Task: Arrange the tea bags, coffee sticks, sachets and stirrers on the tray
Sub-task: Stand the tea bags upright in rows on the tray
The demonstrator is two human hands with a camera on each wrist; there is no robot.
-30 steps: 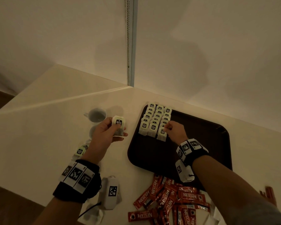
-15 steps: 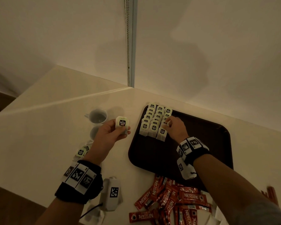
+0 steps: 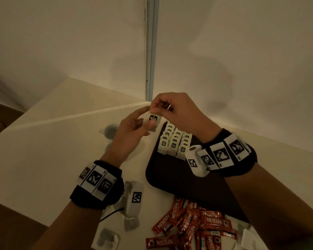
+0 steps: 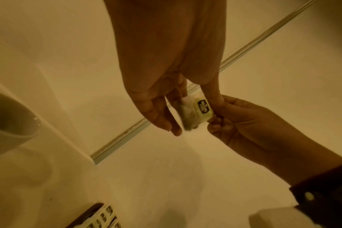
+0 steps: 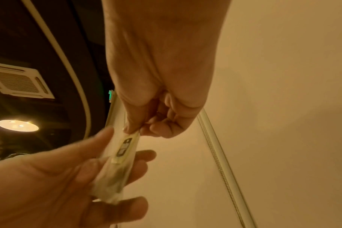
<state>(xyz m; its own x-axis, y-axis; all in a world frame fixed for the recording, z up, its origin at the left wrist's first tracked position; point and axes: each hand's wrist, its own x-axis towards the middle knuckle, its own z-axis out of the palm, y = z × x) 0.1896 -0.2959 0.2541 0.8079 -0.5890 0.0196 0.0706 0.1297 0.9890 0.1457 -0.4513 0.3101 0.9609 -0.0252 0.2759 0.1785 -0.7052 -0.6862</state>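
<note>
A white tea bag (image 3: 154,121) with a dark label is held in the air just left of the tray's far left corner. My left hand (image 3: 145,120) holds it from below between thumb and fingers. My right hand (image 3: 156,111) pinches its top edge. The left wrist view shows the tea bag (image 4: 197,111) between both hands, and the right wrist view shows its edge (image 5: 123,154). The dark brown tray (image 3: 170,179) carries three neat rows of tea bags (image 3: 174,141) in its far left corner. Red Nescafe coffee sticks (image 3: 190,226) lie heaped on the table in front of the tray.
A grey cup (image 3: 110,131) stands left of the tray, behind my left hand. Clear sachets (image 3: 107,239) lie near the table's front edge. White sachets (image 3: 248,239) lie right of the coffee sticks. Walls meet in a corner behind the table.
My right hand left the rows on the tray, rose to the left and took hold of the tea bag's top. My left hand lifted the tea bag up and right to meet it.
</note>
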